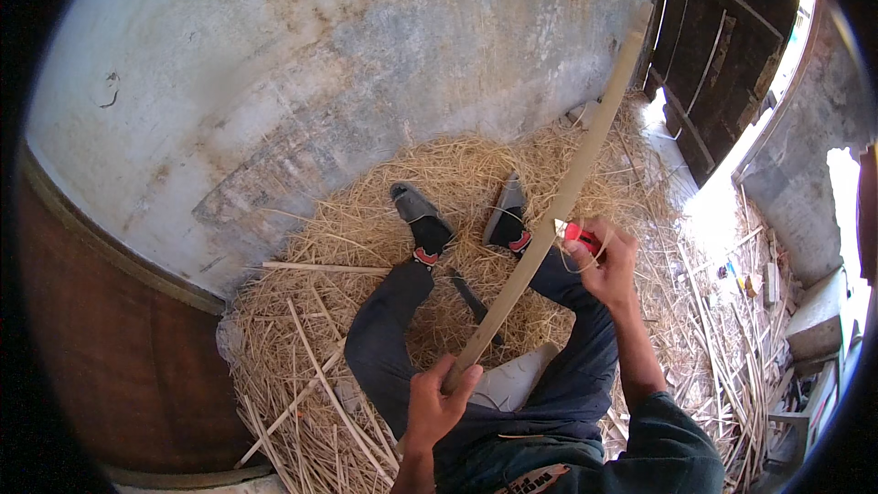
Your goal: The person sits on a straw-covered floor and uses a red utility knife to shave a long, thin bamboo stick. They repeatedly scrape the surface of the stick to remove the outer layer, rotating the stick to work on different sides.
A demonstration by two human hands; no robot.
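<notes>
A long flat bamboo slat slants up from my lap toward the far right, by the wall. Its near end is in my left hand, fingers wrapped round it. My right hand is closed on a red utility knife, its pale blade against the slat's right edge. A thin curled shaving loops beside the right fingers. Between my legs, a dark, long, narrow object lies on the straw-like shavings, partly hidden by the slat.
Heaped bamboo shavings cover the floor around my feet. Loose thin sticks lie at the left, and more sticks at the right. A stained wall stands ahead, with a dark wooden door at the far right. A brown panel flanks the left.
</notes>
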